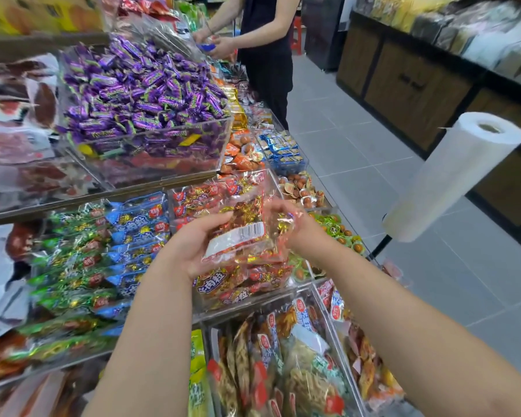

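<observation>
Nearest the camera, brown snack packs point(271, 371) are standing on end in a clear bin point(253, 307). Two bare forearms are reaching over them from the bottom edge.

Just beyond, the left hand point(190, 248) is cupping a clear bag point(244, 233) from the left and below. Its thumb is lying across the bag's front, and its grip is curling round the bag. The right hand point(297, 231) is pinching the bag's crinkled right edge, its grip clamping on the film.

The bag is hanging in the air between both hands, just above a pile of red packs point(247, 284). It is showing a white barcode label point(238, 236) and gold-wrapped sweets inside.

To the left, green packs point(69, 284) and blue packs point(139, 233) are lying in rows. To the right, a white roll point(451, 176) of thin film is leaning on a stand above the grey floor point(373, 164).

Further back, purple sweets point(139, 94) are heaping up in a raised bin point(163, 152). Farthest away, another person point(265, 55) in black is standing beside the sweets, both hands working over them.
</observation>
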Tool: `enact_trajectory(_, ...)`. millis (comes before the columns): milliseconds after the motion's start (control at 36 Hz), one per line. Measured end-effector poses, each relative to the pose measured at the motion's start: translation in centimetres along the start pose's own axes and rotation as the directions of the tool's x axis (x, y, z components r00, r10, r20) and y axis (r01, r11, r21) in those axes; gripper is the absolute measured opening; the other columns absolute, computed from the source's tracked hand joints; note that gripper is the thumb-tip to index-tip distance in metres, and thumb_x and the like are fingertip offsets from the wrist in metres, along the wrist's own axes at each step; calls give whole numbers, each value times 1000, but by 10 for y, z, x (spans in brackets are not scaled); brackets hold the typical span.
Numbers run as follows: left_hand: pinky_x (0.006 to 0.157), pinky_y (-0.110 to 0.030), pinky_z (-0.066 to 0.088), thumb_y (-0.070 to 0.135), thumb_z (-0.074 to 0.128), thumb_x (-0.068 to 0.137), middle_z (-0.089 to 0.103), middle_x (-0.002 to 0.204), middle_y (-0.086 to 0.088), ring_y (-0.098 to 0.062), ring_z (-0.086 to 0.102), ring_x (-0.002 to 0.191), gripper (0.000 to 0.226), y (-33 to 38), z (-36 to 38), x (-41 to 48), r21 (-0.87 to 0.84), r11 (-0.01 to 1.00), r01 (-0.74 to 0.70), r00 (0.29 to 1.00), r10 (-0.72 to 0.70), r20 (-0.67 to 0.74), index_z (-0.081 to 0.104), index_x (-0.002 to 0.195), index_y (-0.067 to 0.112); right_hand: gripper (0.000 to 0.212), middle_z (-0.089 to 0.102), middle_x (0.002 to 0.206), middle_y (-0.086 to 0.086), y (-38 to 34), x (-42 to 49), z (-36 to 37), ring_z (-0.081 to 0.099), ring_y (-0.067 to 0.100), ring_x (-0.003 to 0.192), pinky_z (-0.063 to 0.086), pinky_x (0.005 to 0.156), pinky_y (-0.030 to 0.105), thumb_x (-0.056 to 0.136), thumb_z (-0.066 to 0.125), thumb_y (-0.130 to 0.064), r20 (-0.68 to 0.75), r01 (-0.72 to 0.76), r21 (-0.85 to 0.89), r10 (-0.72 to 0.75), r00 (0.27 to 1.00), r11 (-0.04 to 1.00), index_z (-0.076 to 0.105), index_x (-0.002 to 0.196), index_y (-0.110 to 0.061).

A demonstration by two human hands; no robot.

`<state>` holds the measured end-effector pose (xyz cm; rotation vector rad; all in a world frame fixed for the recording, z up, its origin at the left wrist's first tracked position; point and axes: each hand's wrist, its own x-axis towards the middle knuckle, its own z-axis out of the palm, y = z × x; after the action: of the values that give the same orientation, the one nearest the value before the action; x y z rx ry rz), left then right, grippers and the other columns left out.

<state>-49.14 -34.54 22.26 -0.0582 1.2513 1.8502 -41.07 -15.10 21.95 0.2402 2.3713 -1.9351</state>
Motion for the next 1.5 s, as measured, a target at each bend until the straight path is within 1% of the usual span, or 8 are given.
enact_trajectory(111,89,-50,50,20,71,69,72,87,-14,-30,71,80,33,1,-5,-4,14,1000,7,999,-6,-37,64,97,4,58,54,105,-26,7,-3,-2,57,-11,95,56,72,36,70,55,25,28,-7,-72,9,1000,997,61,79,-32)
enact_trajectory(278,81,-58,55,19,61,80,66,118,-22,-40,66,103,42,6,-23,-12,-207,966,-154,985,133,-112,54,121,8,18,70,77,-22,9,-1,-16,63,-12,68,42,52,0,81,71,-11,82,-76,-99,84,993,992,62,89,-24)
enact_trajectory(389,54,-41,59,22,50,95,72,104,-17,-33,72,83,24,12,-40,-15,-170,961,-218,957,176,-232,59,113,9,40,64,72,-36,12,8,-32,58,-21,68,40,50,-2,80,74,-16,93,-112,-147,126,988,983,51,93,-46)
enact_trajectory(694,68,-44,59,21,60,91,73,82,-6,-25,72,71,8,19,-55,-21,-50,947,-318,855,263,-447,63,89,15,52,59,128,-6,0,48,-61,56,17,115,38,106,42,76,74,-41,101,-169,-509,254,962,844,54,124,-38)
enact_trajectory(889,55,-44,60,21,57,94,73,73,-4,-23,72,63,10,16,-47,-21,-29,951,-308,865,267,-424,63,89,14,53,57,128,5,7,65,-27,51,15,93,36,78,25,86,66,-36,-62,-169,-676,174,983,717,50,132,-16)
enact_trajectory(1056,58,-43,60,22,61,91,70,96,-12,-28,69,77,19,11,-39,-19,18,969,-245,878,230,-419,63,105,10,95,37,142,11,43,51,12,56,30,114,50,91,39,73,75,-4,-209,-140,-581,20,978,802,14,140,-34)
enact_trajectory(1222,76,-50,58,19,64,89,67,110,-15,-32,68,94,35,5,-33,-17,49,974,-223,877,222,-426,58,121,9,114,-38,147,4,79,41,32,-39,32,133,-27,104,48,75,72,-47,6,25,-974,-86,996,226,-21,141,-44)
enact_trajectory(1500,58,-37,58,14,66,88,74,98,-7,-23,73,84,19,-1,-27,-10,121,960,-252,870,279,-406,62,107,16,91,-19,157,10,72,77,26,-25,31,142,-13,110,56,83,67,-36,-78,-76,-989,-10,997,126,1,146,-41)
